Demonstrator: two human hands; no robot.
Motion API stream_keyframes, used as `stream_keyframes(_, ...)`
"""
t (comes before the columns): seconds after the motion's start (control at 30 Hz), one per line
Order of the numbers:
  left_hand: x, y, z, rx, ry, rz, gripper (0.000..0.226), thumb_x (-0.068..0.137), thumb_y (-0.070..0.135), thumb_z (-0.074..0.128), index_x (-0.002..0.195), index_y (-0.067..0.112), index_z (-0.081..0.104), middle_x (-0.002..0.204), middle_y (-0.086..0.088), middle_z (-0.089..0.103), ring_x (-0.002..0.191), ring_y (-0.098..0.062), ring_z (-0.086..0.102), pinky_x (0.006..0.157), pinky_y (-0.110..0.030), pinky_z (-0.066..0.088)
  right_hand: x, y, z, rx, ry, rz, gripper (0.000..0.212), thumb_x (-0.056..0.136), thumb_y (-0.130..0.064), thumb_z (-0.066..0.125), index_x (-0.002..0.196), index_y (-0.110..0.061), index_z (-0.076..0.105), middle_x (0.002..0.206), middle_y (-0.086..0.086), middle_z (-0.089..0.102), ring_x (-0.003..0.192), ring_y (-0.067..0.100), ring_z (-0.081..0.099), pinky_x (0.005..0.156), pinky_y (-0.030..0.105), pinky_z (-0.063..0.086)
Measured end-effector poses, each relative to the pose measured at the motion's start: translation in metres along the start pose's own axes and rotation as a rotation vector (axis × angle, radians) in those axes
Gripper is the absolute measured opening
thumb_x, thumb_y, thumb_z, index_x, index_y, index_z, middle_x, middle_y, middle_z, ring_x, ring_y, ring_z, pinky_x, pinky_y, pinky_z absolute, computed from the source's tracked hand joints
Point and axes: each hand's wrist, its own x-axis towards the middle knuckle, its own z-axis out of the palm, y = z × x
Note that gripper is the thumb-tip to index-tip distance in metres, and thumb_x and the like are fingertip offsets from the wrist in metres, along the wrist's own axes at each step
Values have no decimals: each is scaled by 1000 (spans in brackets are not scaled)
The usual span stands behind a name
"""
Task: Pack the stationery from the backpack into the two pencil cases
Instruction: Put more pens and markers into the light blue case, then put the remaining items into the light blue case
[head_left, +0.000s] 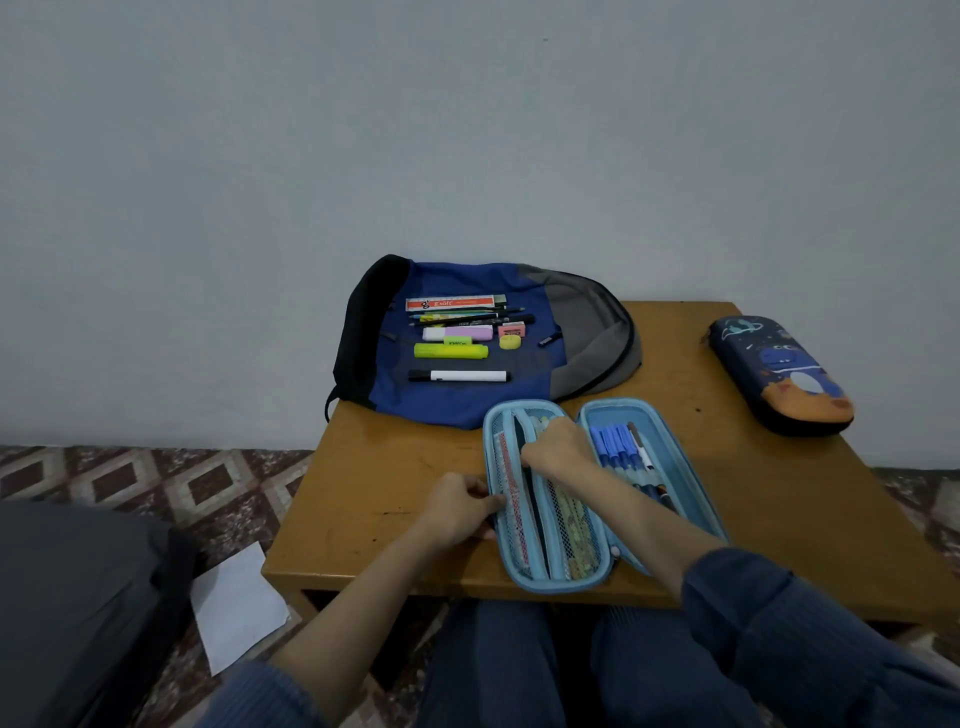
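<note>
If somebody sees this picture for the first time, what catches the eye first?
First, the open light-blue pencil case at the near edge of the table: the left hand holds its left rim, the right hand is at its mesh pockets. Behind it a blue backpack lies flat with stationery laid on top, a yellow highlighter brightest. A closed dark pencil case sits at the right.

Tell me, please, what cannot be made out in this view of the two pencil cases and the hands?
Head view:
Closed dark pencil case: contents hidden by its shell.
Right hand: whether its fingers hold anything, hidden by its own back.
Open blue pencil case: items in the mesh pockets blurred behind netting.
Pens on the backpack: print too small to read.
</note>
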Motion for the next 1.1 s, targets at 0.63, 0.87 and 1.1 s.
stream_keyframes(0.63, 7, 1, 3, 147, 106, 76, 14, 87, 21, 63, 76, 17, 56, 74, 0, 66, 58, -8, 64, 55, -17, 53, 2, 13, 4, -140, 17, -245, 30, 82, -19, 67, 65, 5, 68, 60, 14, 65, 58, 22, 62, 62, 37, 57)
stream_keyframes(0.87, 12, 3, -14, 111, 130, 72, 11, 86, 19, 65, 78, 15, 59, 78, -2, 67, 61, -12, 63, 60, -24, 55, -4, 16, 1, -331, 75, -442, 47, 87, -14, 57, 132, -22, 48, 113, 7, 63, 104, 26, 58, 71, 32, 44)
stream_keyframes(1.1, 44, 3, -55, 457, 399, 307, 32, 90, 28, 58, 119, 14, 58, 127, -5, 55, 116, -17, 49, 98, -26, 39, 14, 9, -3, -186, 99, -477, 22, 91, -22, 55, 93, -11, 74, 89, 7, 73, 81, 22, 65, 69, 30, 51)
